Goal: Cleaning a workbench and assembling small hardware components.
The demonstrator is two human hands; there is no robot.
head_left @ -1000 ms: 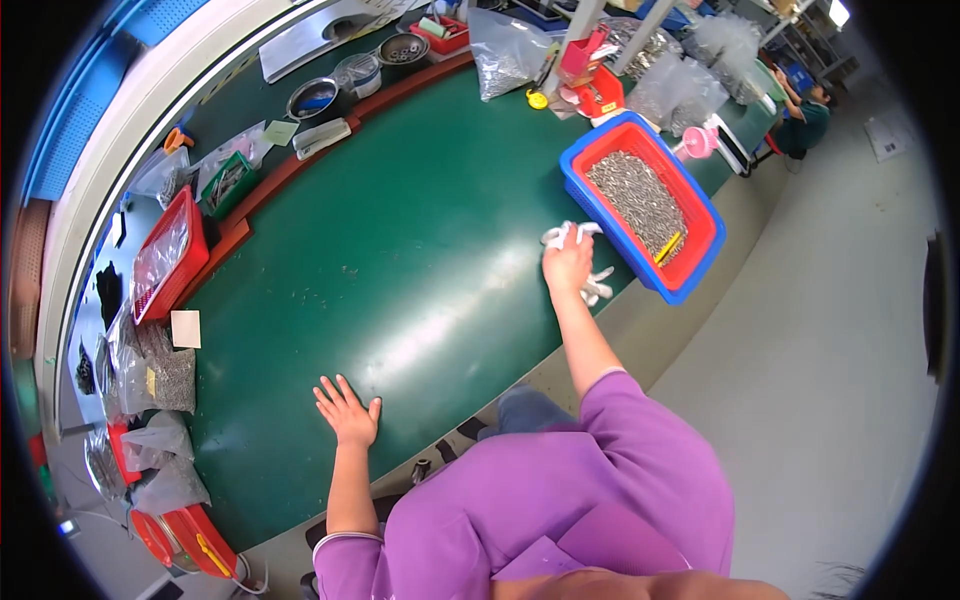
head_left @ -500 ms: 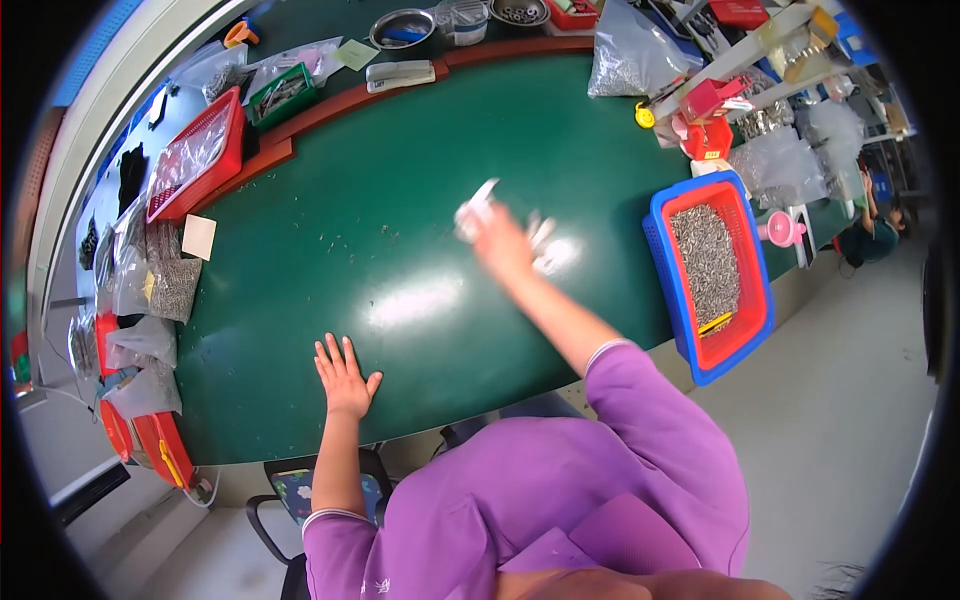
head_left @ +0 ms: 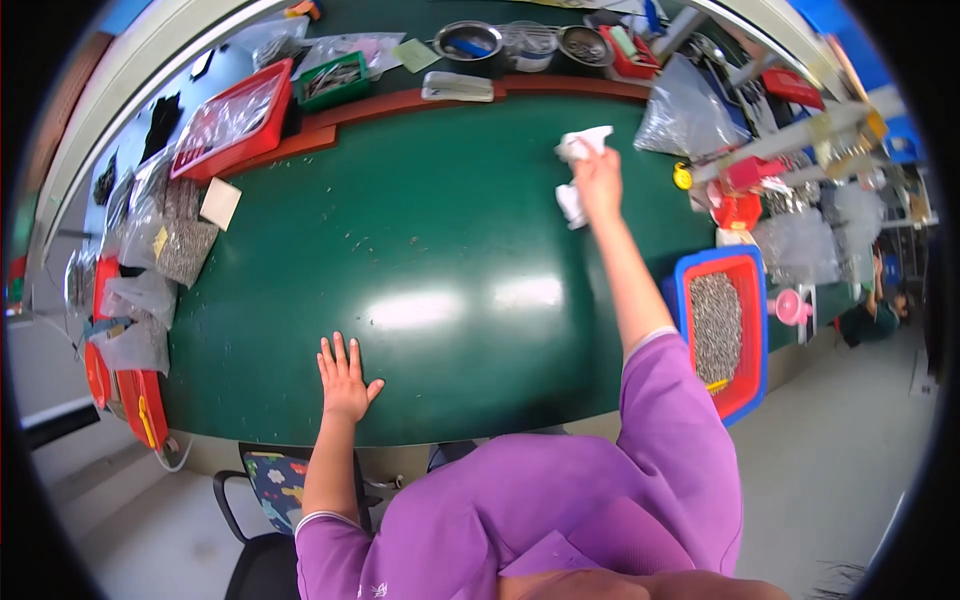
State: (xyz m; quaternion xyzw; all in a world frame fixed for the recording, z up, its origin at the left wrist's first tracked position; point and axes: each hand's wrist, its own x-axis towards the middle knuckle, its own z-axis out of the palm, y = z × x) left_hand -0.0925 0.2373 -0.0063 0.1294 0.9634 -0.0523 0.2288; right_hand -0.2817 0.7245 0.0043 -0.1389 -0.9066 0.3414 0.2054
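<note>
My right hand (head_left: 598, 185) is stretched far forward over the green tabletop (head_left: 450, 220), its fingers closed on a crumpled white cloth (head_left: 583, 145). Part of the cloth sticks out past the fingertips, and another end (head_left: 571, 205) lies beside the hand on the surface. Whether it is fabric or paper I cannot tell. Near the front edge, my left hand (head_left: 345, 383) rests flat with spread fingers, holding nothing. Small scattered bits (head_left: 368, 243) lie on the table's left half.
To the right, a red basket of small metal parts (head_left: 716, 325) sits inside a blue one (head_left: 762, 350). Bags of parts (head_left: 185, 245) line the left side. Along the back runs a reddish-brown edging strip (head_left: 400, 98), with metal bowls (head_left: 468, 40) behind it. A chair (head_left: 275, 490) stands in front.
My right hand has swept the cloth forward and to the right, from the table's middle toward its far right. The left hand stays in place, and the view has shifted slightly.
</note>
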